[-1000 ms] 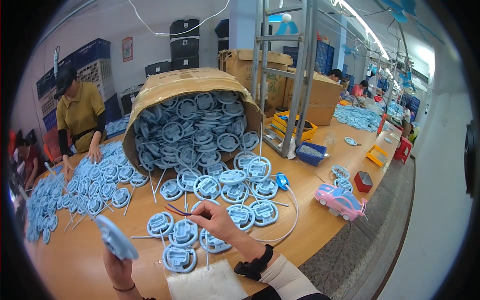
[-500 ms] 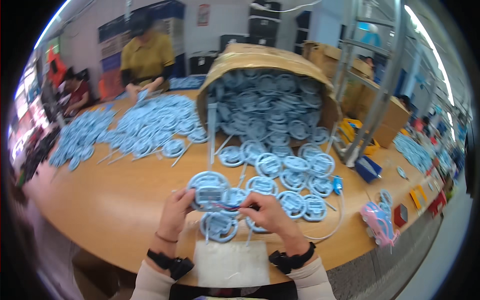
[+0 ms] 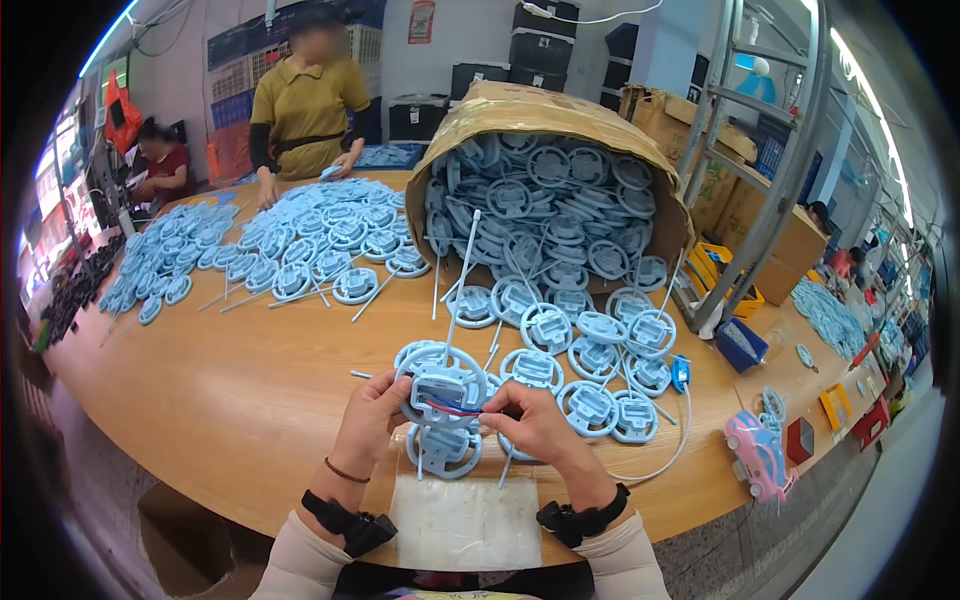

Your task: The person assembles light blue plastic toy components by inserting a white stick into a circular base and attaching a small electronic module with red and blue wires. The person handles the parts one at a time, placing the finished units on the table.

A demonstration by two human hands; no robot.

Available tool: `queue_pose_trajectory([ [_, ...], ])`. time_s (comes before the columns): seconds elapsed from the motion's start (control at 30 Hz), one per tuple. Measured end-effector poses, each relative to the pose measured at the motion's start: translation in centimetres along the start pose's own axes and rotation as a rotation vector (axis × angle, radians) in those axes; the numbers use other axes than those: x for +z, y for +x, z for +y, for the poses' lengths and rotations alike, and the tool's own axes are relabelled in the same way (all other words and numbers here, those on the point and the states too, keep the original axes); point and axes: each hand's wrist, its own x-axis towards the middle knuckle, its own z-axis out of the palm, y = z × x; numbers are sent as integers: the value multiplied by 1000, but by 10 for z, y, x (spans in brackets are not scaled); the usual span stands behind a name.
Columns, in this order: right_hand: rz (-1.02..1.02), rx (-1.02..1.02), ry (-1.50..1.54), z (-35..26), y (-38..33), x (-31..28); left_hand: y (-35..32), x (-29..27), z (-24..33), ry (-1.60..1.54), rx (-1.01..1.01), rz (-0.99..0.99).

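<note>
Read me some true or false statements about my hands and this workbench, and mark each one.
1. The left hand grips a light blue wheel-shaped part. True.
2. The right hand holds scissors. False: the right hand holds thin red and blue wires.
3. The cardboard box lies on its side, full of light blue pieces. True.
4. The toy car is green all over. False: the toy car is pink and blue.
5. Across the table stands a person in a mustard shirt. True.
</note>
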Motion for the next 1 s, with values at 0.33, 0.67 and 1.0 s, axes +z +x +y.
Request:
queue_pose_trajectory([
  [0.33, -51, -109, 8, 8, 3, 0, 1, -13, -9, -106, -18, -112],
  [0.67, -44, -18, 117, 13, 3, -2, 3, -5, -14, -157, 16, -57],
  [1.0, -39, 29, 163, 22, 6, 0, 3, -4, -13, -177, -22, -56],
])
